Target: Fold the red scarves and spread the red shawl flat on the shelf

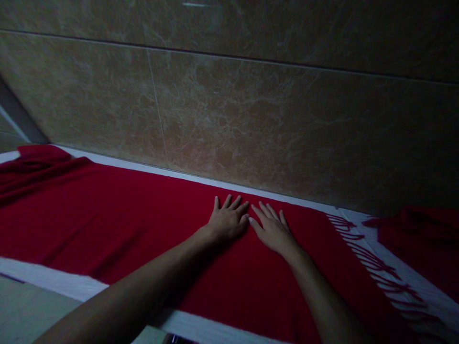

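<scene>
A red scarf (pixel 150 224) with a fringe (pixel 373 263) at its right end lies spread out on a white surface (pixel 60 279). My left hand (pixel 228 219) rests flat on the scarf with its fingers spread. Close beside it, my right hand (pixel 271 225) also lies palm down on the cloth, fingers apart. The two thumbs nearly meet. Soft creases run across the left part of the scarf, and its far left end is bunched up in folds.
A brown marbled tile wall (pixel 229 114) rises right behind the white surface. More red cloth (pixel 423 239) lies at the right, past the fringe. A grey post (pixel 21 114) stands at the left. Greenish floor (pixel 32 301) shows at the lower left.
</scene>
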`<control>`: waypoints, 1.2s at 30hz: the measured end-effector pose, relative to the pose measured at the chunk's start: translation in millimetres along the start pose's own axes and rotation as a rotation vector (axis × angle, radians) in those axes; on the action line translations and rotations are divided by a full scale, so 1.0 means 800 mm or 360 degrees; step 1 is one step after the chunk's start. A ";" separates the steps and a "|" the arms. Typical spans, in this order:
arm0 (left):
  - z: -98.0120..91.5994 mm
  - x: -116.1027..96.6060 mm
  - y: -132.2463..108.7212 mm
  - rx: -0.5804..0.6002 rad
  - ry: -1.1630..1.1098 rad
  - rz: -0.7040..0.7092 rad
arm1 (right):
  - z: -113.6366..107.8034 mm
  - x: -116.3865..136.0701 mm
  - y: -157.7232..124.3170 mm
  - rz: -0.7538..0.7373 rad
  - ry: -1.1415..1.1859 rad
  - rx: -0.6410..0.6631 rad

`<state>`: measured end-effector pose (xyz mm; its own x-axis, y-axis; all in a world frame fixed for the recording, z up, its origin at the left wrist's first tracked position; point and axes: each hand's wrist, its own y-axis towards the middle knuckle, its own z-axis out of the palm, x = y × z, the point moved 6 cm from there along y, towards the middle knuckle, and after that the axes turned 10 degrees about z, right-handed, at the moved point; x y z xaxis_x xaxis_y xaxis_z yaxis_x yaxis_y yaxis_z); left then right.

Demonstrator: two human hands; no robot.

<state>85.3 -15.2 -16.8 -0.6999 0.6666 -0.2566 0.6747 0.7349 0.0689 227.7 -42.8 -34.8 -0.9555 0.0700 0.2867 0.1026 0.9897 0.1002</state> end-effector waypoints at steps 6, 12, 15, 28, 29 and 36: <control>-0.003 -0.003 -0.005 -0.0019 0.0007 -0.0024 | -0.013 0.014 -0.008 0.0068 -0.0191 0.0173; -0.003 -0.002 -0.008 -0.0029 -0.0063 -0.0006 | -0.022 -0.014 -0.017 0.0004 -0.0212 0.0174; -0.002 -0.001 -0.009 -0.0049 -0.0102 0.0030 | -0.036 -0.070 -0.025 0.0165 -0.0278 0.0155; -0.002 -0.003 -0.010 -0.0093 -0.0193 0.0113 | -0.055 -0.021 -0.149 0.0181 -0.0347 0.0148; -0.001 -0.003 -0.010 -0.0101 -0.0188 0.0114 | -0.044 -0.007 -0.166 0.0159 -0.0313 0.0204; 0.001 0.001 -0.011 -0.0090 -0.0153 0.0127 | -0.046 -0.128 -0.233 0.0261 -0.0407 0.0060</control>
<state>78.7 -21.0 -18.1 -0.6170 0.7100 -0.3393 0.7111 0.6878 0.1461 316.7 -239.4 -47.9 -0.9662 0.2535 0.0468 0.2553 0.9662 0.0356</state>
